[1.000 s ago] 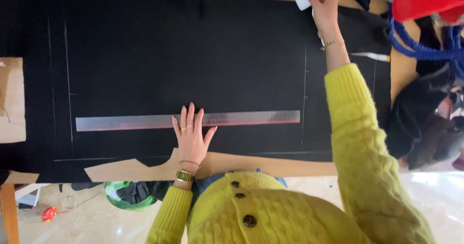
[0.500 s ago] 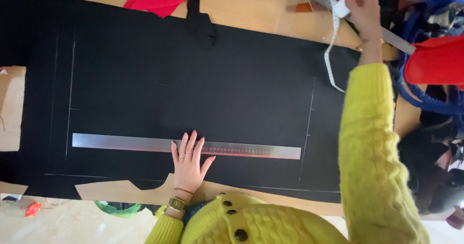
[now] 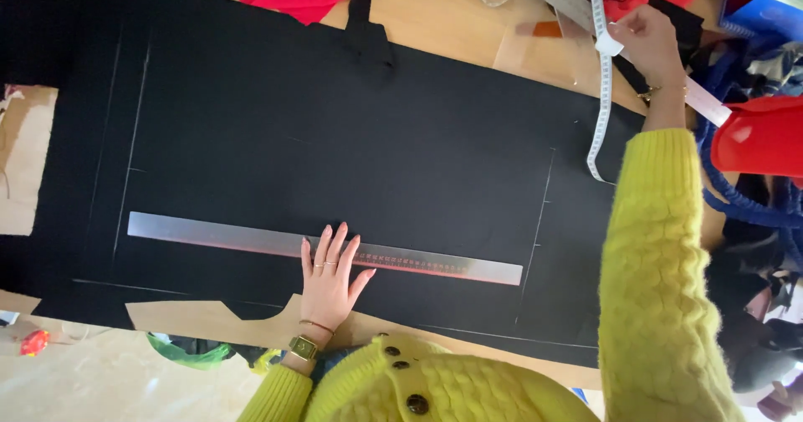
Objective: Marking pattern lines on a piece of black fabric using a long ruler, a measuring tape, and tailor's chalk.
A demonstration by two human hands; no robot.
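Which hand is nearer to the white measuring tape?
Right. The right hand holds the white measuring tape at the table's far edge; the left hand lies flat on the metal ruler, far away.

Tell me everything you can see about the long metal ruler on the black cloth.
The long, flat, silver metal ruler lies on the black cloth, slightly slanted from upper left to lower right. Fine graduation marks run along its lower edge, with a reddish reflection there. It looks straight and undamaged. The left hand presses flat on its middle, fingers spread across it. It spans between faint chalk lines on the cloth.
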